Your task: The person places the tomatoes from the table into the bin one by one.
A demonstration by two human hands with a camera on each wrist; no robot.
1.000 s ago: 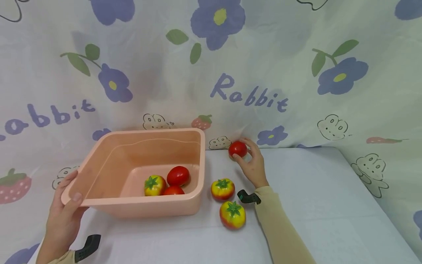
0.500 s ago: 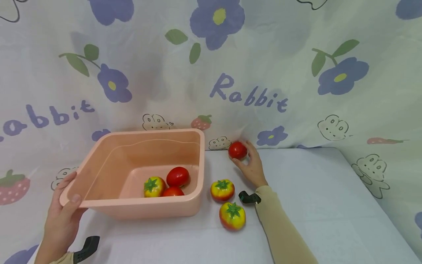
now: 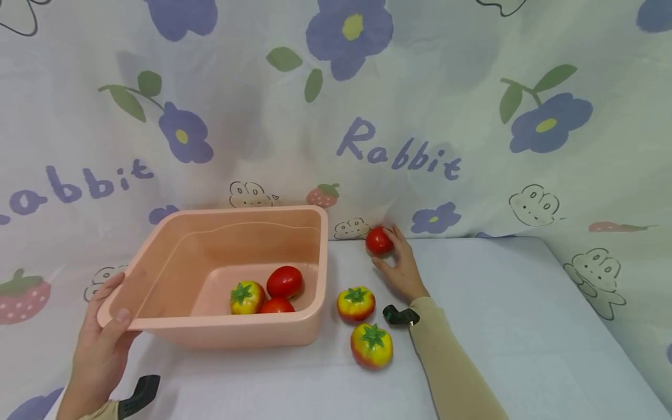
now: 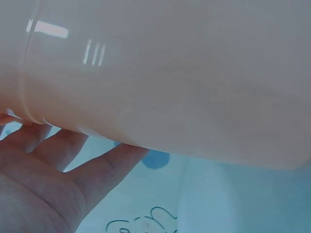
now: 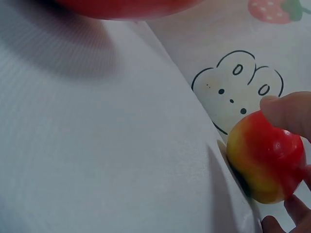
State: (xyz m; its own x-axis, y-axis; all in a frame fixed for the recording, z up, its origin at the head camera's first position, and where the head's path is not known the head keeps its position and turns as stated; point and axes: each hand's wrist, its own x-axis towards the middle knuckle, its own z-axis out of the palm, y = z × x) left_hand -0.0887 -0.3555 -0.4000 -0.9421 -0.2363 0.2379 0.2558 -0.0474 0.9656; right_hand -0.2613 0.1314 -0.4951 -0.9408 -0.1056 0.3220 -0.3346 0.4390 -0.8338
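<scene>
My left hand [image 3: 100, 347] grips the left end of a pink box [image 3: 226, 324], thumb over the rim; in the left wrist view its fingers [image 4: 104, 172] lie against the box wall [image 4: 160, 97]. At the table's back edge, against the curtain, sits a red tomato [image 3: 379, 242]. My right hand [image 3: 403, 268] has its thumb and fingers around that tomato, which shows red and yellow [image 5: 265, 158] in the right wrist view. Inside the box lie a yellow-red tomato [image 3: 247, 297] and two red ones [image 3: 284, 282].
Two yellow-red tomatoes with green tops, one farther back [image 3: 356, 304] and one nearer [image 3: 371, 346], stand between the box and my right forearm. A patterned curtain [image 3: 262, 128] rises behind the white table [image 3: 504, 326].
My right hand has shifted slightly towards me, its thumb lower beside the tomato. The tomato stays near the same spot, and my left hand still grips the box.
</scene>
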